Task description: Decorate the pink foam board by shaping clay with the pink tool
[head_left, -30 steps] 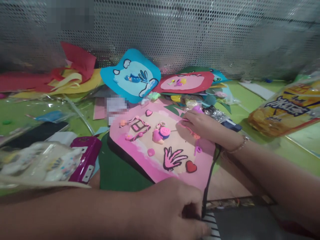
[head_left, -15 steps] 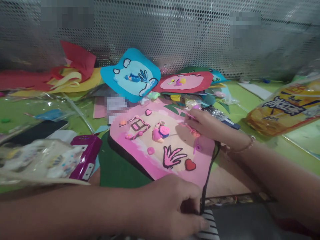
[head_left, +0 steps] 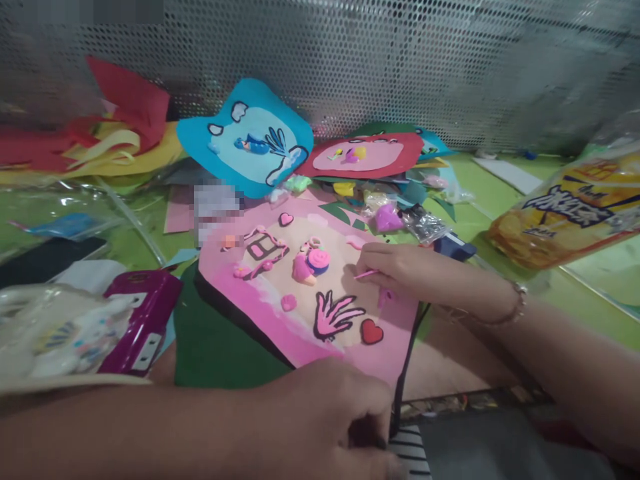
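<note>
A pink craft card with a black border lies at an angle in front of me. It bears clay shapes: a pink-and-blue swirl figure, a red heart, a small pink heart and a pink hand-like shape outlined in black. My left hand is curled at the card's near corner, its fingertips pinching the black edge, partly hidden. Over the card's right side, my right hand is closed on a thin pink stick, whose tip points left above the surface.
Behind the card stand a blue craft sheet and a red one, with small clay packets before them. A snack bag lies at right. At left are a purple case and a clear pouch. A perforated metal panel closes off the back.
My right hand has moved down and towards me from the card's upper right edge, bringing the pink stick over the card. The view has shifted slightly; my left hand stays at the near corner.
</note>
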Motion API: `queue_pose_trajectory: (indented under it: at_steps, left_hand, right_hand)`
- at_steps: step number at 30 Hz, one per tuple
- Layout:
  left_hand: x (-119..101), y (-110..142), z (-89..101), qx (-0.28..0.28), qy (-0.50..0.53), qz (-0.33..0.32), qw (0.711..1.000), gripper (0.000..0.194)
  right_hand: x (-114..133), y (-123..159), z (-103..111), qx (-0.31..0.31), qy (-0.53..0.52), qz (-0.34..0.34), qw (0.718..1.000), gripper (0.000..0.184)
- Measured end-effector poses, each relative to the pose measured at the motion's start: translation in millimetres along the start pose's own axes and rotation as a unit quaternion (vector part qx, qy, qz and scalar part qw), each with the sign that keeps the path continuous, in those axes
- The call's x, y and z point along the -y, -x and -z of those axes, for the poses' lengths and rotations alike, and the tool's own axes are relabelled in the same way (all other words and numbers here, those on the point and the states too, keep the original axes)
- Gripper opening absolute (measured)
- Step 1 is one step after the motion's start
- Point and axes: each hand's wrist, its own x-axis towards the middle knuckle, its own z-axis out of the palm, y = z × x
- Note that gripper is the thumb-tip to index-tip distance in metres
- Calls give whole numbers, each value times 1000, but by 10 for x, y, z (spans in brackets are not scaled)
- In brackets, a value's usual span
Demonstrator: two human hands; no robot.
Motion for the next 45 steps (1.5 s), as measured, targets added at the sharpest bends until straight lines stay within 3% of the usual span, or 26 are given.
queue_pose_trajectory:
  at_steps: [7, 10, 13, 16, 20, 26, 28, 31, 32, 35, 37, 40, 45]
  left_hand:
    - [-13, 22, -13, 0, -3, 3, 1000, 19]
    - [-13, 36, -42, -12, -6, 16, 1000, 20]
    - [-13, 31, -62, -36, -1, 34, 999, 21]
    - [-4, 10, -67, -43, 38, 50, 997, 20]
    - [28, -10, -74, -39, 111, 42, 992, 30]
    - [76, 7, -64, -29, 160, -18, 987, 48]
    - [88, 8, -56, -26, 169, -31, 985, 50]
    - [96, -1, -62, -29, 192, -26, 981, 54]
    - [96, -7, -69, -38, 204, -21, 978, 57]
    - [95, -28, -92, -71, 233, -16, 970, 64]
    - [105, -43, -98, -74, 244, -28, 967, 66]
    - [135, -55, -99, -44, 262, -58, 962, 66]
    - [162, -39, -98, -18, 292, -67, 954, 55]
  right_hand:
    - [31, 4, 0, 20, 85, 10, 996, 31]
    - [14, 44, 51, -3, 86, 1, 996, 22]
    - [-60, 113, 134, -84, 115, -61, 988, 15]
    - [-162, 183, 182, -136, 218, -153, 954, 14]
    - [-211, 232, 170, -142, 262, -230, 927, 12]
    - [-50, 180, 222, -151, 273, -284, 907, 17]
    - [39, 151, 249, -169, 235, -247, 925, 15]
    - [205, 124, 247, -182, 66, -71, 978, 10]
    - [263, 120, 231, -150, 5, -5, 989, 11]
    - [418, 112, 138, -28, -102, 144, 984, 26]
    - [495, 107, 58, -22, -100, 202, 974, 31]
    - [586, 102, -24, -56, -34, 244, 968, 35]
    - [718, 94, -26, -86, 55, 228, 968, 44]
